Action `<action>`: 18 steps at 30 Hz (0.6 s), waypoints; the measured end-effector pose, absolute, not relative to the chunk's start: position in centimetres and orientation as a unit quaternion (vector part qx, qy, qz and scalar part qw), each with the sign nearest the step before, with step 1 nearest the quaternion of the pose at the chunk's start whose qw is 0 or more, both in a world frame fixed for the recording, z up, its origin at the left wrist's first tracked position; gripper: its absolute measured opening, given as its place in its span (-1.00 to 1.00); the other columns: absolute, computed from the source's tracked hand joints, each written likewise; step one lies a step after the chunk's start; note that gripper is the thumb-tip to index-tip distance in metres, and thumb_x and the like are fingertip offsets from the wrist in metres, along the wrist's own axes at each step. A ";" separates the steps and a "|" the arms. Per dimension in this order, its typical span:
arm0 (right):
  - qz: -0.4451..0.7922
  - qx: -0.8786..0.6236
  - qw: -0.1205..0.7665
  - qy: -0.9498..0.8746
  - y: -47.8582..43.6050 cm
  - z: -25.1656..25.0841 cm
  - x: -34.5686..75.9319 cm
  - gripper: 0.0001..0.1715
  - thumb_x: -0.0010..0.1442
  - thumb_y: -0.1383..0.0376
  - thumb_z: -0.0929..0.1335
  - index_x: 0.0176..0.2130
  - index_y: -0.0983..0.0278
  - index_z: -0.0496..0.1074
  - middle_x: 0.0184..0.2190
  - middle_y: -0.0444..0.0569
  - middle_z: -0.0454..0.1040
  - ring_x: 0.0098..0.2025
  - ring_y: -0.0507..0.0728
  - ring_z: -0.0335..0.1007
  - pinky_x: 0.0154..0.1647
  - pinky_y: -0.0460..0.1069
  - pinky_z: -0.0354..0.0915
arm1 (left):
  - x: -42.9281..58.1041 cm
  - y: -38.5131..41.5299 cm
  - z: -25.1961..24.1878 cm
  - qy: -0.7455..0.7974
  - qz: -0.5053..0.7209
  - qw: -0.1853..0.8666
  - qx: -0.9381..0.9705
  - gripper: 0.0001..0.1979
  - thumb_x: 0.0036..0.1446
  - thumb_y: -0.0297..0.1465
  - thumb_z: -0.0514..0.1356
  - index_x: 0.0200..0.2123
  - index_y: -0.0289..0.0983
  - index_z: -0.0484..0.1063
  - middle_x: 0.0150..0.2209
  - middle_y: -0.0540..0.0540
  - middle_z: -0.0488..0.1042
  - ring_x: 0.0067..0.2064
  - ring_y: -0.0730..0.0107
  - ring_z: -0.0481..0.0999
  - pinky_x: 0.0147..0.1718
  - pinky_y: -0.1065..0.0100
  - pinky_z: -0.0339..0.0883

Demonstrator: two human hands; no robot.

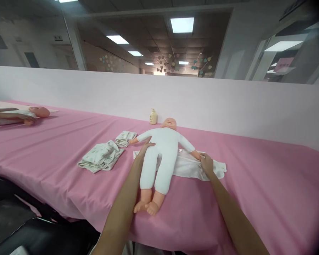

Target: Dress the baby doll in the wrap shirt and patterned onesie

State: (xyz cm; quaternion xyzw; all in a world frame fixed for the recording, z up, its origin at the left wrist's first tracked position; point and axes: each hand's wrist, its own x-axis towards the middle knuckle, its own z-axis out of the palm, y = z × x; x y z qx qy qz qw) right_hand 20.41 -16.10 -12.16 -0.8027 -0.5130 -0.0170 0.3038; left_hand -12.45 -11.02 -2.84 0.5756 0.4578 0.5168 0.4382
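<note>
Two folded cloths (pixel 101 156), two dolls (pixel 165 140): right fingers (pixel 204 158) grasp one, left fingers' (pixel 150 144) hold unclear.

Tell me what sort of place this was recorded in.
Probably an infant-care training room, though no readable sign confirms it: a baby doll lies on a pink cover, a second doll lies farther left, and folded cloths sit between them.

Pink-draped desk (pixel 255 184), pale-yellow pump bottle (pixel 153 117) at the back edge, white-suited baby doll (pixel 164 141), feet toward the front edge, white garment (pixel 187 166) partly beneath, two folded cloths (pixel 100 158) leftward, second doll (pixel 42 112) farther left
</note>
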 end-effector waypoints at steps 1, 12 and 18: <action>-0.013 -0.804 0.306 -0.510 -16.2 -12.2 20.5 -0.44 0.12 0.38 0.09 0.05 0.27 0.36 -0.11 0.03 0.49 -0.11 0.17 0.42 -0.11 0.01 0.27 | -12.6 -11.1 -2.7 0.440 0.535 0.449 0.564 -0.44 -0.06 -0.06 0.19 -0.04 -0.28 0.42 -0.18 -0.24 0.54 -0.08 0.04 0.51 -0.14 0.16 0.43; 0.268 -0.555 0.497 -0.611 -16.6 -4.7 9.2 -0.28 0.33 0.05 -0.15 0.19 0.29 0.18 0.00 0.06 0.43 -0.02 0.16 0.40 -0.01 0.08 0.33 | -12.8 -12.4 -1.9 0.385 0.567 0.476 0.551 -0.42 -0.09 -0.06 0.24 -0.03 -0.26 0.44 -0.13 -0.24 0.53 0.03 -0.13 0.43 0.01 -0.01 0.35; 0.585 -0.345 0.633 -0.372 -14.5 -2.1 3.7 -0.39 0.13 0.17 0.37 0.11 0.36 0.25 -0.15 0.05 0.51 -0.18 0.18 0.46 -0.12 0.06 0.42 | -14.7 -12.0 0.7 0.304 0.444 0.538 0.649 -0.33 0.08 -0.10 0.10 0.15 -0.42 0.25 0.13 -0.26 0.33 0.12 0.01 0.35 0.10 0.09 0.24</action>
